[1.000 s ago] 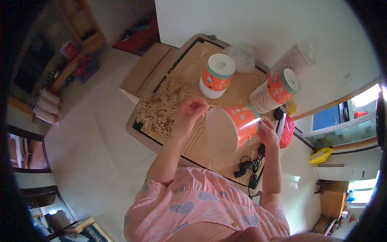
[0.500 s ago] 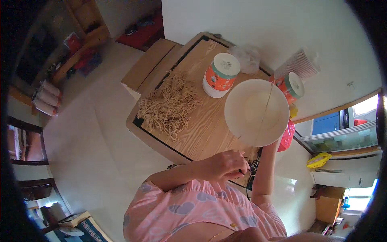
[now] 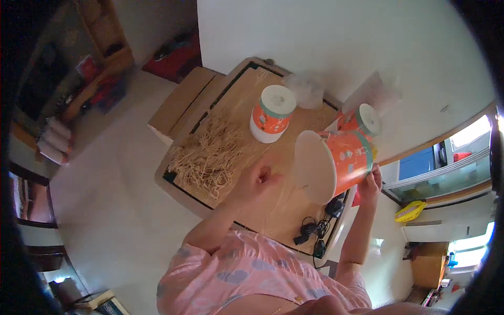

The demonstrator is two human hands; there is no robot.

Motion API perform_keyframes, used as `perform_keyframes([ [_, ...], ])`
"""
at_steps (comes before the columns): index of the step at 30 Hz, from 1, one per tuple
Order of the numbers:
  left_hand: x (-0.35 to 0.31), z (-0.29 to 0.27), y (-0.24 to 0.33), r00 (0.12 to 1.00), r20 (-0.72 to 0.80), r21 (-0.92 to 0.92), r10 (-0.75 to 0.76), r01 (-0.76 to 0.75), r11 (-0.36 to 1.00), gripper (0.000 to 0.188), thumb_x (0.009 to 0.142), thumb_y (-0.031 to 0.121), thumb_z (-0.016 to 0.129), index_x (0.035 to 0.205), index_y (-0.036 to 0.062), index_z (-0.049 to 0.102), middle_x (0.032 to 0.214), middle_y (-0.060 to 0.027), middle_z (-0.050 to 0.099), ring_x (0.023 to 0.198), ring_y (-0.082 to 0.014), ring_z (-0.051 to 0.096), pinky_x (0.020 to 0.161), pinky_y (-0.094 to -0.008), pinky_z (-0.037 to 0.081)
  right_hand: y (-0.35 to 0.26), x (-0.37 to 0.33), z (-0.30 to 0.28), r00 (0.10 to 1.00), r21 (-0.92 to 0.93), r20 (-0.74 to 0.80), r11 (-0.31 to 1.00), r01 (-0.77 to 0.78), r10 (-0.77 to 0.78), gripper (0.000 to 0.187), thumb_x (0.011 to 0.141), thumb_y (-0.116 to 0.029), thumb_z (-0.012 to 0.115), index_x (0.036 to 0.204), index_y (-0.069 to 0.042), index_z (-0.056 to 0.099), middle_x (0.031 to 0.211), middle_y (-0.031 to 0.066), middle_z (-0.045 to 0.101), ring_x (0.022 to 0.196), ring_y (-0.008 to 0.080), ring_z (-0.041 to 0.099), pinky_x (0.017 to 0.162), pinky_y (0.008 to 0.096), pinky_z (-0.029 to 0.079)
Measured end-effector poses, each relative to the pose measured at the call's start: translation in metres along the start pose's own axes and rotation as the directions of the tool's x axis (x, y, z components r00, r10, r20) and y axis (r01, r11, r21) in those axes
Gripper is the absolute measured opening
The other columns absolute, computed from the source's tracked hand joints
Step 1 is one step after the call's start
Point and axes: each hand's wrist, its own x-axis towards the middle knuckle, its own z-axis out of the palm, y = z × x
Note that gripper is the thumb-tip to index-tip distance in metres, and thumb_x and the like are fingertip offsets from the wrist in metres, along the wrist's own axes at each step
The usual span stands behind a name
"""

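Bucket (image 3: 350, 160) tips sideways, left hand (image 3: 261, 178) swings up
Its mouth faced the camera half a second ago; now it opens leftward, baring the right hand (image 3: 370, 184) gripping its base. The left hand, then low by the black cords (image 3: 313, 227), has risen to the left of the bucket's mouth.

I can read no words, numbers or signs here. The orange bucket (image 3: 350, 160) by my right fingers (image 3: 371, 184) carries pale printed figures on its side, which I cannot make out as lettering. The white base of the upturned bucket (image 3: 272, 114) on my tabletop (image 3: 262, 212) bears a small grey mark; the 2nd upturned bucket (image 3: 362, 121) has a fainter one, both illegible to me.
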Motion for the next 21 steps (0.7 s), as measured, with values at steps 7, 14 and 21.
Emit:
perform_keyframes([
  [7,0.024,0.022,0.014,0.972,0.233,-0.311,0.017,0.058,0.949,0.016,0.078,0.012,0.063,0.091,0.0025,0.060,0.079,-0.0003,0.058,0.076,-0.0055,0.053,0.065,-0.0218,0.044,-0.050,0.009,-0.020,0.999,-0.402,0.000,0.915,0.035,-0.039,0.008,0.075,-0.001,0.058,0.078,-0.004,0.051,0.081,0.0008,0.051,0.077,0.0097,0.048,0.071,0.0244,0.040],
  [14,0.055,0.089,0.027,0.944,0.311,-0.379,0.106,0.021,0.925,0.013,0.082,0.012,0.058,0.091,0.0022,0.058,0.081,-0.0020,0.058,0.079,-0.0094,0.055,0.073,-0.0239,0.045,-0.105,0.016,0.005,0.974,-0.896,0.186,0.385,0.222,-0.128,0.015,0.065,0.008,0.061,0.076,0.000,0.055,0.078,0.0056,0.054,0.076,0.0162,0.053,0.068,0.0266,0.043],
  [21,0.085,0.189,-0.055,0.893,0.378,-0.598,0.246,0.033,0.801,0.015,0.083,0.011,0.057,0.096,0.0035,0.057,0.095,-0.0046,0.058,0.096,-0.0142,0.052,0.087,-0.0291,0.039,-0.134,0.028,0.000,0.918,-0.925,0.365,0.052,0.376,-0.157,0.017,0.064,0.008,0.062,0.078,-0.001,0.056,0.077,0.0100,0.055,0.074,0.0240,0.053,0.067,0.0305,0.044],
])
